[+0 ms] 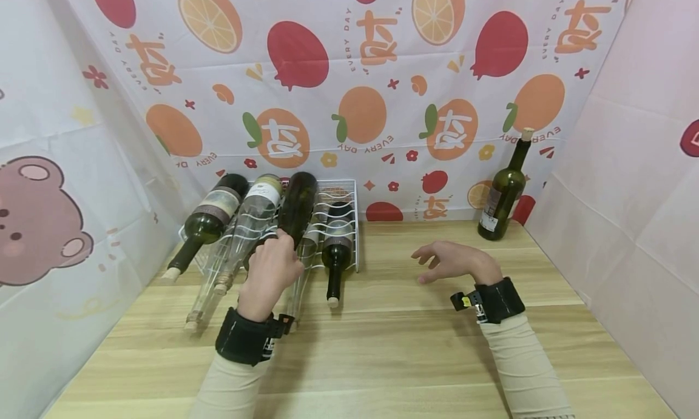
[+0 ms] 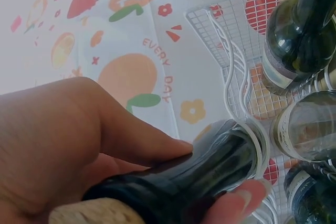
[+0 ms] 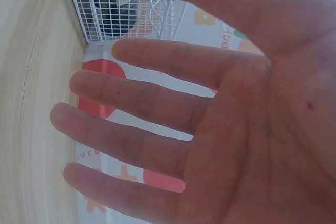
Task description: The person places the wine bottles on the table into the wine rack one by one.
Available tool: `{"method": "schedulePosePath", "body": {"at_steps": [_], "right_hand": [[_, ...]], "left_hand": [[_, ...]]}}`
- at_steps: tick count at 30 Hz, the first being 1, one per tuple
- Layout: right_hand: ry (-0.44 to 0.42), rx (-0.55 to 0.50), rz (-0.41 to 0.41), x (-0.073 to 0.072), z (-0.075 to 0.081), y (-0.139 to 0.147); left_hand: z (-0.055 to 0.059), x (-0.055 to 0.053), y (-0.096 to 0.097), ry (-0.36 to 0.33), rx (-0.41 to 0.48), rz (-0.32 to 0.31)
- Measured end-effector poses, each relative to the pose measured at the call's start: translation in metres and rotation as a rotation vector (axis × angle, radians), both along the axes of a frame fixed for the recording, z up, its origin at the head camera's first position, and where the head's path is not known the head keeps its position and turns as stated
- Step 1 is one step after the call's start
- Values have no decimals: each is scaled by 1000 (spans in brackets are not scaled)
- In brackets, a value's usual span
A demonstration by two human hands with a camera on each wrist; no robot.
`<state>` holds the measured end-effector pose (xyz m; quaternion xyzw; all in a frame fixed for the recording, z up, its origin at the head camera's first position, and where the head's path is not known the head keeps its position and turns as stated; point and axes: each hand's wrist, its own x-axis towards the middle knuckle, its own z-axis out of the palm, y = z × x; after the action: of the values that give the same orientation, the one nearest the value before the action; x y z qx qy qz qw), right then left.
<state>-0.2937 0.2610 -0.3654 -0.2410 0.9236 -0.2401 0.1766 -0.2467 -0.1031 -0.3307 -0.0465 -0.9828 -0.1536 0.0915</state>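
My left hand (image 1: 271, 268) grips a dark green wine bottle (image 1: 297, 205) by its neck end, over the upper level of a white wire rack (image 1: 357, 231). In the left wrist view, the thumb and fingers wrap the bottle's neck, and its cork (image 2: 97, 212) points back toward the wrist. To the left on the rack lie a labelled green bottle (image 1: 210, 216) and a clear bottle (image 1: 256, 207). Lower down on the right lies another corked green bottle (image 1: 337, 249). My right hand (image 1: 453, 261) hovers above the table with fingers spread, holding nothing.
A corked green bottle (image 1: 499, 197) stands upright at the table's back right. Clear bottle necks (image 1: 207, 294) stick out from the rack's lower level over the wooden table (image 1: 415, 358). Fruit-printed cloth (image 1: 355, 61) hangs behind, with cloth walls at both sides.
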Motion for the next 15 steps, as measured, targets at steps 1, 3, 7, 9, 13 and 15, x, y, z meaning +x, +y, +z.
{"method": "schedulePosePath", "body": {"at_steps": [1,3,7,9,13,15], "right_hand": [[-1,-1,-3,0,0,0],[-1,-2,-8,-1,0,0],[3,-7,-2,-2,-1,0],[2,-8,-1,-2,-1,0],[-4,-6,-13,-2,-1,0],[-5,-5,-14,-2,-1,0]], "left_hand": [[0,0,0,-8,1,1],[0,-1,-1,-22,2,1],[0,-1,-2,-40,11,-6],[0,-2,-2,-49,19,-14],[0,-3,-2,-66,32,-26],[0,-3,-3,-74,37,-30]]}}
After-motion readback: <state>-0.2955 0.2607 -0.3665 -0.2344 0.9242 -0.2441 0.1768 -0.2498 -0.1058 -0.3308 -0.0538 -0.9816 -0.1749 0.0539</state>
